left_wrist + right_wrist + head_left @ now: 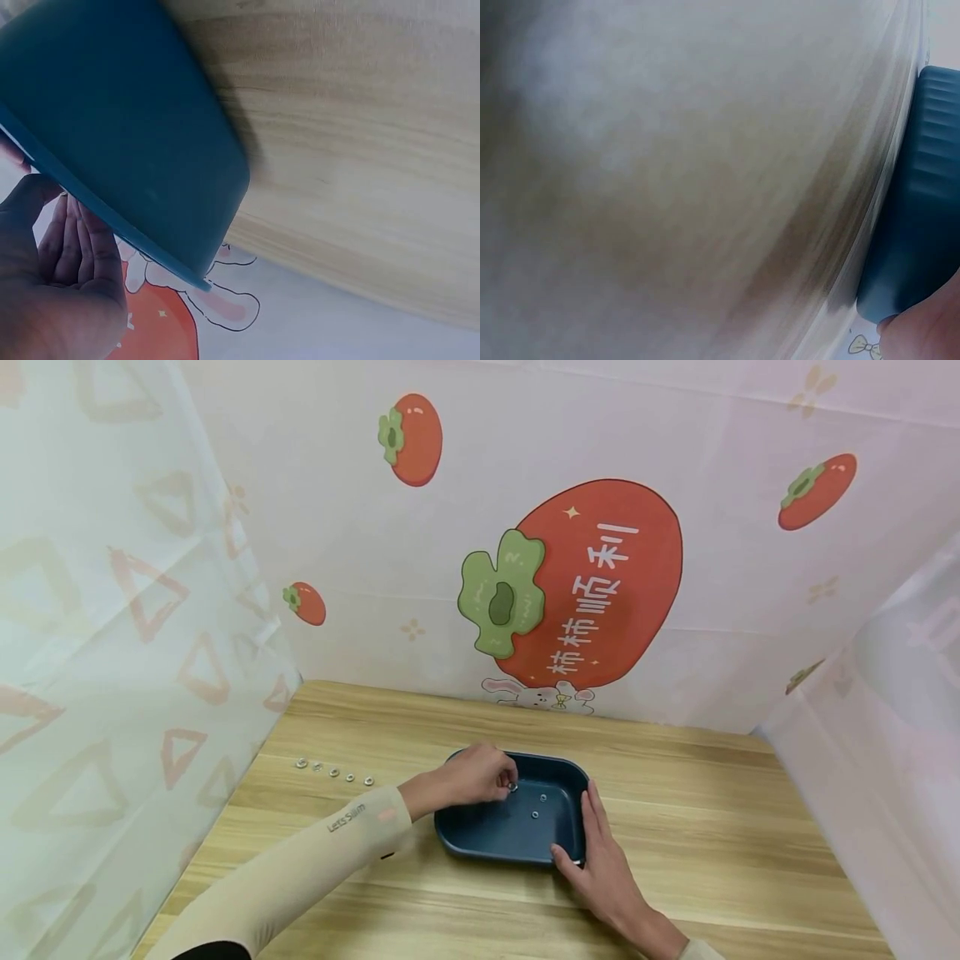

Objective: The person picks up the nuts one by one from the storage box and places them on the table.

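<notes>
A dark blue plastic tray [495, 858] sits on the wooden table, its outer wall [127, 135] filling much of the left wrist view. Over its inside, my left hand [480, 774] pinches a small metal nut [513, 787] between thumb and fingertips. Two more nuts lie apart on the tray floor, a farther nut [543, 797] and a nearer nut [535, 815]. My right hand [606, 868] rests against the tray's right end, straight fingers along the side and thumb at the front rim. In the right wrist view, part of that hand [922, 330] touches the tray wall [919, 202].
To the left of the tray, several small metal nuts [333, 772] lie in a spaced row on the table [720, 827]. A light wall cloth [360, 543] printed with red persimmons rises behind the table, and pale cloths hang at both sides.
</notes>
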